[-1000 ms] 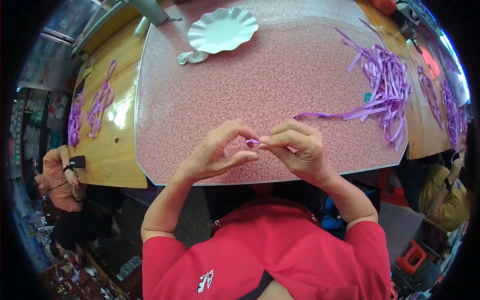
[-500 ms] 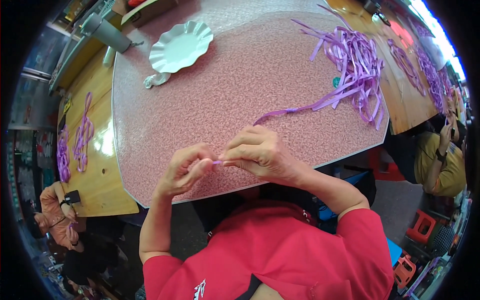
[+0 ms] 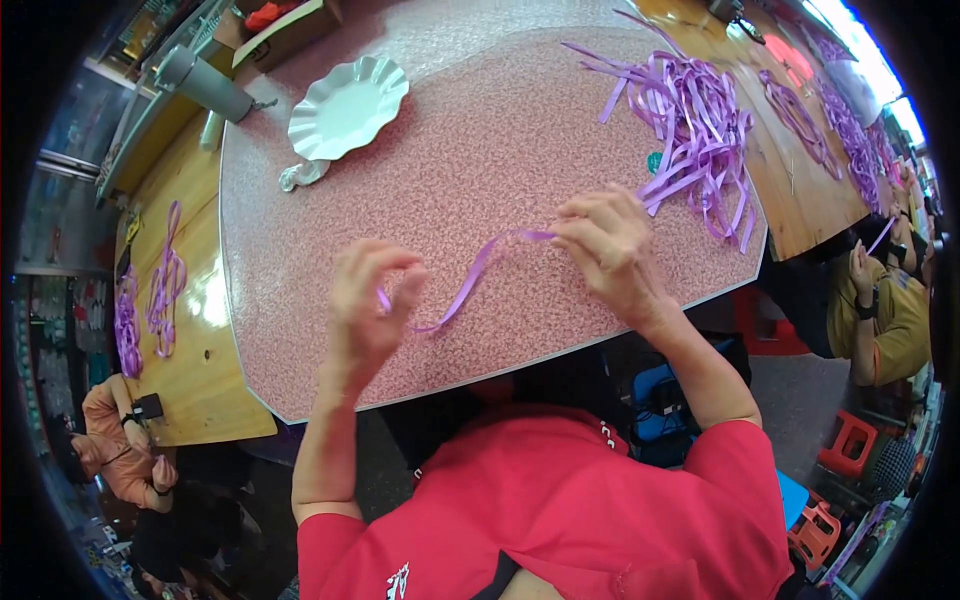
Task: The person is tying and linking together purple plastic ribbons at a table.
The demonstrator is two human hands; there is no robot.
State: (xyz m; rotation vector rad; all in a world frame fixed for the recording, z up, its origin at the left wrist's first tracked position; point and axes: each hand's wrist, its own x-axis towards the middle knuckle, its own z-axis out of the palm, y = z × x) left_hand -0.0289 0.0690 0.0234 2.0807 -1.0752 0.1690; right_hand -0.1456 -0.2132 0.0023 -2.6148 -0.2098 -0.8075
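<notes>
A narrow purple ribbon point(image 3: 470, 285) hangs in a loose wave between my two hands, above the pink speckled table. Its far end is pinched between the thumb and fingers of my right hand point(image 3: 610, 245), near the table's right side. My left hand point(image 3: 368, 305), slightly blurred, has its fingers curled; the ribbon's other end runs in under its thumb, partly hidden. Just past my right hand lies a big tangled heap of purple ribbons point(image 3: 700, 120), with a small green object point(image 3: 655, 162) at its edge.
A white wavy-rimmed plate point(image 3: 350, 110) stands at the far left, a crumpled clear wrap point(image 3: 302, 176) beside it. Behind are a grey tumbler point(image 3: 205, 85) and a cardboard box point(image 3: 285, 35). Wooden tables point(image 3: 205, 375) with more ribbon adjoin both sides; people sit left and right.
My hands have moved apart from being close together near the table's front edge. The right hand went right and away from me, drawing the ribbon out; the left rose slightly.
</notes>
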